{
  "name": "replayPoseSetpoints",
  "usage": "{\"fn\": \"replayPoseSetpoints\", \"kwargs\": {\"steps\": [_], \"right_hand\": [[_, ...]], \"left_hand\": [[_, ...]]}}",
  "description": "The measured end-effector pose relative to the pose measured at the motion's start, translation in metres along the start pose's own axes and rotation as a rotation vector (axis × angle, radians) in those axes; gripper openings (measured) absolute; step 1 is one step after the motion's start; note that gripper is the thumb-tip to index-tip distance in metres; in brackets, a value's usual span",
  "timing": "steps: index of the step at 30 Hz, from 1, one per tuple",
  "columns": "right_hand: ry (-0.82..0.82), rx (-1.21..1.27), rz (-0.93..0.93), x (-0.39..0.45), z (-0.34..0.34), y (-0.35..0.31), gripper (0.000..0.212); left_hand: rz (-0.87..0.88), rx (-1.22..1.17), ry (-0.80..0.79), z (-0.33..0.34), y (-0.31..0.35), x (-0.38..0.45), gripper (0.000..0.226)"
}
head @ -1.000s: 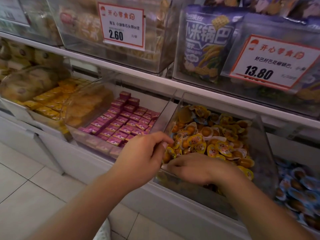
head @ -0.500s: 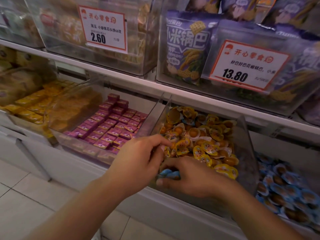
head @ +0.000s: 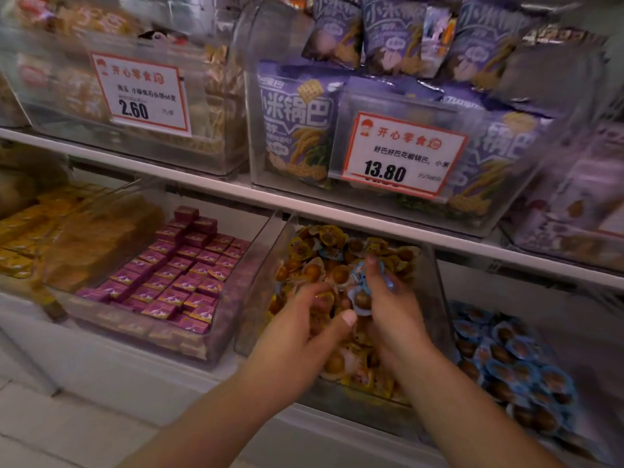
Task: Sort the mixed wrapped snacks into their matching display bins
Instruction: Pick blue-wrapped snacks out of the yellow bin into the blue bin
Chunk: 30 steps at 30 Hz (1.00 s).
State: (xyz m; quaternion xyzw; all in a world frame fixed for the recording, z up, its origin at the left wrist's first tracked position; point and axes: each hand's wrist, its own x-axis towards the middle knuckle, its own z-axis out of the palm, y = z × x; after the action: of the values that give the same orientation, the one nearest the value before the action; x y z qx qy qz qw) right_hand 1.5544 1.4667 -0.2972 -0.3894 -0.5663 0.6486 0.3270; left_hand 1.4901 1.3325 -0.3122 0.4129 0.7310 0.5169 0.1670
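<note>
A clear bin [head: 263, 265] on the lower shelf holds several yellow-wrapped round snacks [head: 314, 251]. Both my hands are inside it. My right hand [head: 388, 309] grips a few blue-wrapped snacks [head: 363, 292], lifted above the yellow pile. My left hand [head: 304, 329] reaches into the pile beside it with curled fingers; whether they hold anything is hidden. To the right, another bin [head: 506, 363] is filled with matching blue-wrapped snacks.
Left of the yellow bin stands a bin of magenta boxes [head: 175, 275], then orange-wrapped packs [head: 23, 238]. The upper shelf carries bins of purple bags [head: 297, 123] and price tags [head: 401, 153]. The shelf edge [head: 337, 211] hangs just over the bins.
My right hand has lifted out of the front of the yellow pile with blue-wrapped snacks in its grip. My left hand has pushed further into the bin. The view has tilted upward.
</note>
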Motion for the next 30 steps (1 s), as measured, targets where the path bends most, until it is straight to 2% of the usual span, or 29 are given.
{"fn": "replayPoseSetpoints", "kwargs": {"steps": [2,7,10,14,17,19,20,22,24,27,30], "right_hand": [[-0.020,0.110,0.082,-0.001,0.001,-0.001,0.032],[-0.126,0.359,0.194,-0.009,-0.008,-0.007,0.027],[-0.138,0.318,0.175,-0.012,-0.016,-0.009,0.024],[-0.102,0.102,0.039,-0.012,-0.024,-0.014,0.025],[-0.060,-0.069,-0.063,-0.014,-0.028,-0.015,0.011],[-0.138,0.102,0.016,-0.017,-0.031,-0.017,0.012],[-0.223,0.221,0.091,-0.020,-0.032,-0.019,0.020],[-0.360,0.313,0.155,-0.027,-0.034,-0.024,0.033],[-0.382,0.228,0.048,-0.031,-0.037,-0.023,0.025],[-0.255,0.132,-0.127,-0.029,-0.052,-0.034,0.009],[-0.138,0.091,-0.212,-0.017,-0.092,-0.048,0.012]], "left_hand": [[0.005,0.005,-0.017,0.007,0.000,0.008,0.061],[0.029,-0.006,0.051,0.011,0.000,0.024,0.043],[0.083,0.011,0.079,0.011,0.004,0.025,0.036],[0.079,-0.095,0.116,0.008,0.009,0.026,0.030],[0.092,-0.148,0.227,0.004,0.011,0.024,0.025],[0.150,-0.092,0.278,0.005,0.012,0.021,0.025],[0.195,-0.029,0.282,0.008,0.013,0.019,0.026],[0.289,0.101,0.260,0.015,0.016,0.017,0.031],[0.338,0.190,0.197,0.019,0.018,0.018,0.044],[0.346,0.225,0.018,0.024,0.016,0.020,0.067],[0.325,0.300,-0.061,0.027,0.007,0.020,0.070]]}}
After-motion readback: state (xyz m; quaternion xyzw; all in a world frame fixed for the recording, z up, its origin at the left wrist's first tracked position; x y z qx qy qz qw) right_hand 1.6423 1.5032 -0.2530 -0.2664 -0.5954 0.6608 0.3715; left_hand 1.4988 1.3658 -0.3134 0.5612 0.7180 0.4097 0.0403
